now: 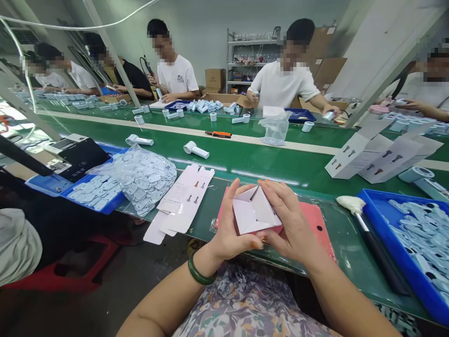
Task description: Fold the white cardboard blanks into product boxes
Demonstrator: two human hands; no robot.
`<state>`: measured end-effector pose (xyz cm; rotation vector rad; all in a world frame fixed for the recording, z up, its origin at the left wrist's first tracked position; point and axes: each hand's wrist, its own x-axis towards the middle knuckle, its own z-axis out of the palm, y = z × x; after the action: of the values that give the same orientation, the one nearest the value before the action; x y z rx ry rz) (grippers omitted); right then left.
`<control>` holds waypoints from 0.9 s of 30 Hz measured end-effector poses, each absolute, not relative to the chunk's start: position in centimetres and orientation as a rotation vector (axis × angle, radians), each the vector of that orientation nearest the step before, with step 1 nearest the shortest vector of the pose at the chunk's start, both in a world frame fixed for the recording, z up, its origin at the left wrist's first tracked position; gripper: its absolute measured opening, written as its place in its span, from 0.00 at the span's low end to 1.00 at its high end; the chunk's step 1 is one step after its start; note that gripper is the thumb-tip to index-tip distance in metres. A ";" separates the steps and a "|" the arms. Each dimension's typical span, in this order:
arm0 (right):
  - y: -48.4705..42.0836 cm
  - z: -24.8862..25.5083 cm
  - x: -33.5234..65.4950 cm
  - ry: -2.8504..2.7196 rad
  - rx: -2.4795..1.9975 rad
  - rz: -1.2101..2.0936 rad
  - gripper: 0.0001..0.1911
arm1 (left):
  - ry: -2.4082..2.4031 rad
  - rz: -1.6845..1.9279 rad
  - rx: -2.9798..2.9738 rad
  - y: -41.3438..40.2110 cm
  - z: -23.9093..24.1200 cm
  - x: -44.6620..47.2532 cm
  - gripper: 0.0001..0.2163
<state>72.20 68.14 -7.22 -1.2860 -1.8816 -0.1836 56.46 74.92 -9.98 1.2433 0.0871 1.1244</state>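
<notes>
A small white cardboard box (253,211), its end flaps folded partly in, is held between both my hands at the near edge of the green table (245,157). My left hand (229,227), with a green bangle on the wrist, grips its left side. My right hand (291,224) grips its right side, fingers over the top. Under the box lies a pink flat tray (317,224). A stack of flat unfolded white box blanks (182,199) lies to the left.
A clear bag of pale blue parts (142,178) and a blue tray (93,194) sit left. Another blue tray of parts (417,238) and a brush (365,224) sit right. Finished boxes (368,154) stand far right. Several people work across the belt.
</notes>
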 end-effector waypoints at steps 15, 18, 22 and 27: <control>72.3 -11.5 72.5 -0.593 -1.025 0.593 0.32 | 0.391 1.016 0.786 78.0 -11.8 63.8 0.29; 74.5 -9.9 78.9 -0.596 -1.194 0.341 0.31 | 0.559 0.790 0.786 78.3 -12.8 64.1 0.32; 76.9 -8.4 89.0 -0.527 -1.688 -0.067 0.46 | 0.623 0.670 0.859 78.2 -13.3 62.2 0.30; 78.0 -9.7 96.0 -0.405 -1.917 -0.145 0.37 | 0.715 0.771 1.018 77.1 -13.0 58.1 0.25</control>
<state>95.98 78.00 -9.72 -1.9170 -0.4049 -0.1450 58.10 77.05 -13.01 1.0178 0.7153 0.7715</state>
